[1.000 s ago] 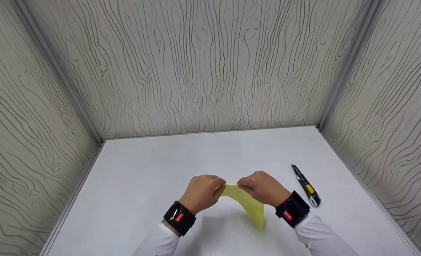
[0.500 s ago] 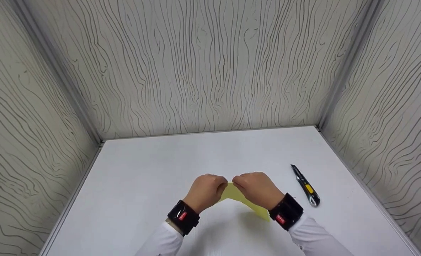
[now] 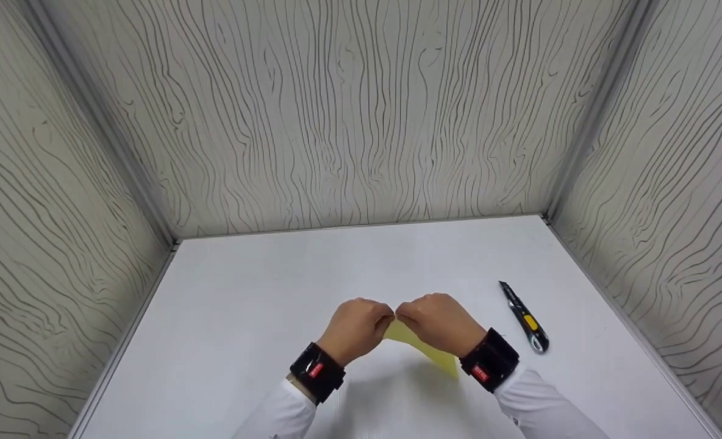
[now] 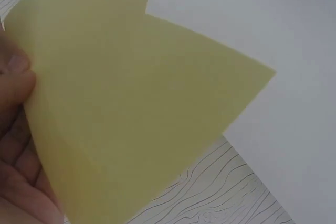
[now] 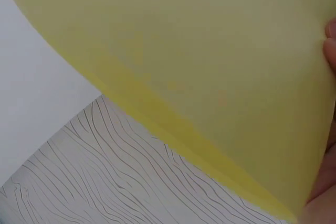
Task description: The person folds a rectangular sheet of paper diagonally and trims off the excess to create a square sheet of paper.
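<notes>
A thin sheet of yellow paper (image 3: 425, 349) hangs between the two hands, above the white table. My left hand (image 3: 356, 329) pinches its upper edge between thumb and curled fingers. Right beside it, my right hand (image 3: 441, 323) pinches the same edge, the fingertips of both hands almost meeting. In the left wrist view the paper (image 4: 126, 93) fans out from the thumb (image 4: 18, 85) to a pointed corner, with a notch in its outline. From the right wrist the paper (image 5: 210, 66) looks bent, a brighter yellow band running along its lower edge.
A utility knife (image 3: 524, 318) with a yellow slider lies on the white table (image 3: 263, 286), right of the right hand. Panels with a wood-grain pattern (image 3: 361, 122) enclose the table at the back and both sides.
Both hands have drawn together along the paper's upper edge, narrowing the gap between their fingertips. Less of the yellow paper shows between them, and its hanging corner has risen slightly. The knife has stayed put.
</notes>
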Demonstrator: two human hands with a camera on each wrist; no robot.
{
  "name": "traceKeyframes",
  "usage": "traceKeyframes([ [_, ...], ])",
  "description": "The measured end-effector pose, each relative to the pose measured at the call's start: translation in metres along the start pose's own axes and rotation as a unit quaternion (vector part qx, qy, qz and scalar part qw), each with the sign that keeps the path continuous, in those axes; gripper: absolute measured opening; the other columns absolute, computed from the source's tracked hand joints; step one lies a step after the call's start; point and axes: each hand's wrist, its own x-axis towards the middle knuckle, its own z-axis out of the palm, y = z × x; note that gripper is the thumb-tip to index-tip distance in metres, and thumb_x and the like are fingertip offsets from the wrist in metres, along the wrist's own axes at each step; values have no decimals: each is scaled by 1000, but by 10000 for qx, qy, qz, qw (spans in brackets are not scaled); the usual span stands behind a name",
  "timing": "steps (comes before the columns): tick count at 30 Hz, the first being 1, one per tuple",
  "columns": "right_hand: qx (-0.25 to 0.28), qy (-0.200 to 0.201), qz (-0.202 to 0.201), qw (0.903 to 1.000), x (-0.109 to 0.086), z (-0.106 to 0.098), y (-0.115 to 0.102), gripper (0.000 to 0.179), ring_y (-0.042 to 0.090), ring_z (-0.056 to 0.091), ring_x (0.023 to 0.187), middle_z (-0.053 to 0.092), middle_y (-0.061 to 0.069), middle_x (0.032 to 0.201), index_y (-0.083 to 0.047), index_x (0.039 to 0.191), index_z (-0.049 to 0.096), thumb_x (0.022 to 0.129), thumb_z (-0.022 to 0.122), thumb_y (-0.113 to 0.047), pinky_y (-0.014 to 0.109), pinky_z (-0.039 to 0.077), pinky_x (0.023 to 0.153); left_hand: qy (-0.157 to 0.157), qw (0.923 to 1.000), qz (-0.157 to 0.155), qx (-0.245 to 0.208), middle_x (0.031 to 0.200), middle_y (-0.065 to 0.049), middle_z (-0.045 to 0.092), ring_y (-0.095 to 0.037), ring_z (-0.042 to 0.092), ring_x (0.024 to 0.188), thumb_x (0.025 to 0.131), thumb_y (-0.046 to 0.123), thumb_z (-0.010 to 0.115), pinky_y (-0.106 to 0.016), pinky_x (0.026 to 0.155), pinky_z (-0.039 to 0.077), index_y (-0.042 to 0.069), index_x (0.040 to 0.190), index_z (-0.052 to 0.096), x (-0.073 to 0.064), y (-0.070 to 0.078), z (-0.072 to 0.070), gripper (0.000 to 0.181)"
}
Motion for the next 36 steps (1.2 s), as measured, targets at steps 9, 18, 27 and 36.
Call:
traceKeyframes([
  [9,170,-254,123,9995,-1,-8,5,11,6,52,59,67,-2,65,-8,91,76,98,74,0,27,57,64,92,9998,141,-46,83,3,81,-12,75,75,99,8,74,-27,72,61,12,94,85,-4,-10,-3,13],
  [18,547,19,-272,9981,-4,-5,11,17,1,45,61,63,-4,65,-10,87,72,95,75,4,27,54,64,-452,9983,283,-251,82,3,80,-7,69,72,100,9,73,-25,72,59,10,95,85,-7,-20,-11,12],
  [27,578,-294,-51,9979,-7,-11,19,4,8,68,67,79,-1,81,-9,98,80,97,78,-6,31,60,69,-244,9983,528,-58,74,3,75,-5,63,66,97,4,72,-24,67,57,10,89,82,-11,-30,-17,15],
  [36,755,-550,275,9953,-8,-17,20,9,11,70,71,79,3,84,-6,96,80,99,74,0,32,62,71,-561,9970,102,-532,82,1,79,-4,66,72,102,9,73,-25,74,61,9,97,85,-13,-34,-18,13],
])
